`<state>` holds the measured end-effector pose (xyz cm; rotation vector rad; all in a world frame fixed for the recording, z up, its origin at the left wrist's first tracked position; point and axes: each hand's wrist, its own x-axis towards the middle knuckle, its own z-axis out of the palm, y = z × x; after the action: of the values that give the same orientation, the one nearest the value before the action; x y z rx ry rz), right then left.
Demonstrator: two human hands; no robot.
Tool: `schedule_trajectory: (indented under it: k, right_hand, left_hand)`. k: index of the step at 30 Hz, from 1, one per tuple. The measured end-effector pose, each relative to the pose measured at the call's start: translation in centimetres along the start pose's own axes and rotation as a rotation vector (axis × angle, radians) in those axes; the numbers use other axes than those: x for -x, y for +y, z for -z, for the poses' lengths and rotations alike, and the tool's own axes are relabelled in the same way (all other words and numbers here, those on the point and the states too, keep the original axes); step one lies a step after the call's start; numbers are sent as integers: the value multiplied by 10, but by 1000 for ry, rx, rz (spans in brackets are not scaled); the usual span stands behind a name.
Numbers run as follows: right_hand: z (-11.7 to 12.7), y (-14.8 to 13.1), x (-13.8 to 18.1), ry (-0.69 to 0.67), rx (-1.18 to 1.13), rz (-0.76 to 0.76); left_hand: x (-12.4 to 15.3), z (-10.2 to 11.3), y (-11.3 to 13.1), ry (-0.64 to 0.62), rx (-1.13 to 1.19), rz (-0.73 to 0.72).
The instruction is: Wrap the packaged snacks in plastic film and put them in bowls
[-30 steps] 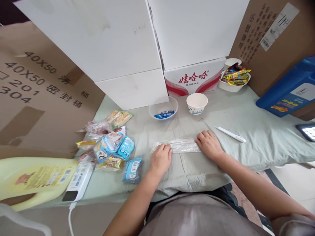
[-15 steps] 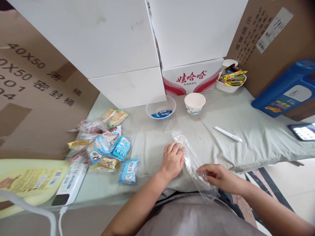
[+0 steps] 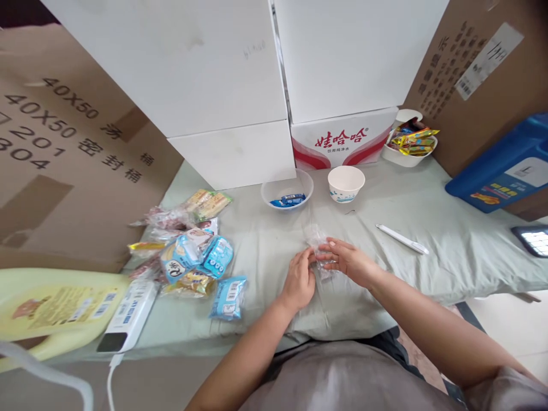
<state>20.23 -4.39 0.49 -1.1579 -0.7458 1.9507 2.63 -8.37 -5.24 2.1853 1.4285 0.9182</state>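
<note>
A clear plastic bag lies folded into a small bundle on the green cloth, partly covered by my fingers. On its left side, my left hand rests with curled fingers closed on the bag's edge. My right hand reaches in from the other side, its fingers stretched out and slightly apart over the bag. Behind them stand a translucent plastic bowl with blue-wrapped snacks in it and a white paper bowl. A white utility knife lies right of my hands.
Packaged snacks are heaped at left, with one blue packet nearer me. A white power strip and yellow jug lie beyond. White boxes line the back. At right are a snack-filled bowl, blue bottle and phone.
The plastic bag was stretched out long toward my body and is now folded into a short bundle. My right hand has moved up and left, close to my left hand.
</note>
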Motion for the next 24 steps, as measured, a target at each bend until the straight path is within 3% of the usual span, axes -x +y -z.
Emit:
schedule_trajectory:
  k: [5,12,15,18,21,24]
  right_hand:
    - [-2,4,6,93,-95,-27]
    - [7,10,22,120,-59,-11]
    - [15,15,24,149,203,171]
    - [23,22,27,159,658,525]
    - [27,29,29,27,1079,802]
    - [30,37,28,-64,1373,902]
  left_hand:
    - [-2,4,5,-4,35,10]
    - [-8,9,12,-24,20,-67]
    - [-9,7,12,-10,9,-80]
    - [-10,6,11,9,35,-81]
    - [-11,7,9,21,65,-71]
    - [-15,10,10,6,76,-37]
